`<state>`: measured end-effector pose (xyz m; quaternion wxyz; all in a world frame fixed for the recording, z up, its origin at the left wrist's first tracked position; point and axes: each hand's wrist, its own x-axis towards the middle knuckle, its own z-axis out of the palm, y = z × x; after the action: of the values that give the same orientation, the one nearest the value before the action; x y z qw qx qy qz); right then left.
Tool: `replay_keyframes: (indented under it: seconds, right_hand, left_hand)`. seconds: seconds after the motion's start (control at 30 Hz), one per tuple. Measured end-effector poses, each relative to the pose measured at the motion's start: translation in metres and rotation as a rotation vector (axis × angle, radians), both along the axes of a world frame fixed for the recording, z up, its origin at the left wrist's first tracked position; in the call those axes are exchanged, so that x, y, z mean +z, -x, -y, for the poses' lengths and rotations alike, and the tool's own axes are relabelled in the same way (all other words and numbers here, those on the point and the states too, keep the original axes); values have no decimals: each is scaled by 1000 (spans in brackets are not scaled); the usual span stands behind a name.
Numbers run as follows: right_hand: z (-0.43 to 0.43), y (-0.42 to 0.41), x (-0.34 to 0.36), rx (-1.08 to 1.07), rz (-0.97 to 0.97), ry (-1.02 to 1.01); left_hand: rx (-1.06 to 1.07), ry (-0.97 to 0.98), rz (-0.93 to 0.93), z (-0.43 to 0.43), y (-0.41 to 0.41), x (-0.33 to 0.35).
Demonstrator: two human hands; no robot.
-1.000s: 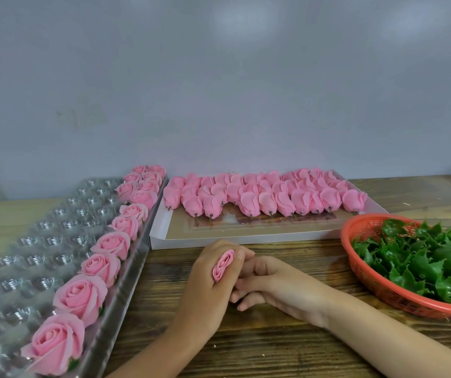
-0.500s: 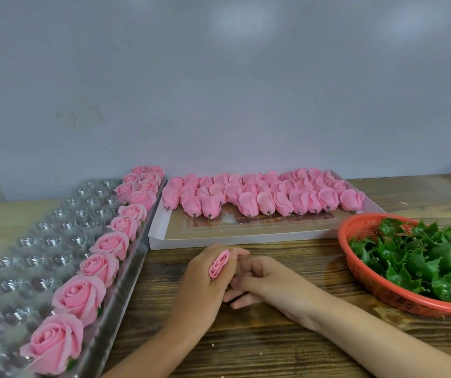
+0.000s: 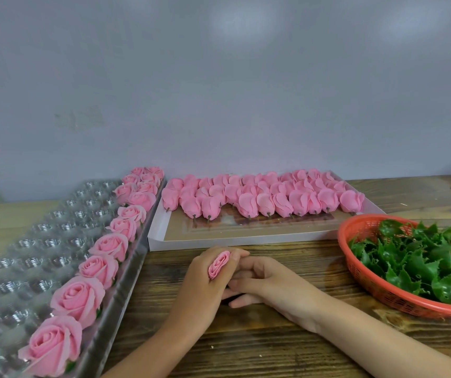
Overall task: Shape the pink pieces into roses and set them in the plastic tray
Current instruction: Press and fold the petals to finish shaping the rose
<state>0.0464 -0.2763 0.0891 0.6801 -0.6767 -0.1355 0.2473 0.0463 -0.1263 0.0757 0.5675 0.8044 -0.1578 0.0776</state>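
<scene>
My left hand (image 3: 202,287) grips a small pink rose bud (image 3: 218,264) that pokes up between its fingers. My right hand (image 3: 270,285) lies beside it with curled fingers touching the left hand's fingers; what its fingertips touch is hidden. Both hands rest on the wooden table. The clear plastic tray (image 3: 28,257) lies at the left. Several finished pink roses (image 3: 101,268) line its right column. Several unshaped pink pieces (image 3: 262,197) lie in rows in the white box (image 3: 246,241) behind the hands.
An orange basket (image 3: 355,263) of green leaf calyxes (image 3: 423,263) stands at the right, close to my right forearm. A grey wall closes the back. The wooden table (image 3: 246,347) runs toward me below the hands.
The hands have barely moved; the bud stays gripped in my left hand. The view has shifted slightly.
</scene>
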Motion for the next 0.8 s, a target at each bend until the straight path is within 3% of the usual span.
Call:
replay_keyframes:
  seconds: [0.33,0.47,0.63,0.8]
  right_hand:
    - [0,4,-7,21,219,23]
    - [-4,7,-9,-33,363,141]
    - [-7,10,-12,-155,529,330]
    - [-6,10,-13,-190,578,350]
  left_hand:
    - [25,77,11,1,0,2]
    - [-7,154,17,-1,2,4]
    - [-108,103,-67,-2,1,2]
    - [-146,88,-125,0,0,2]
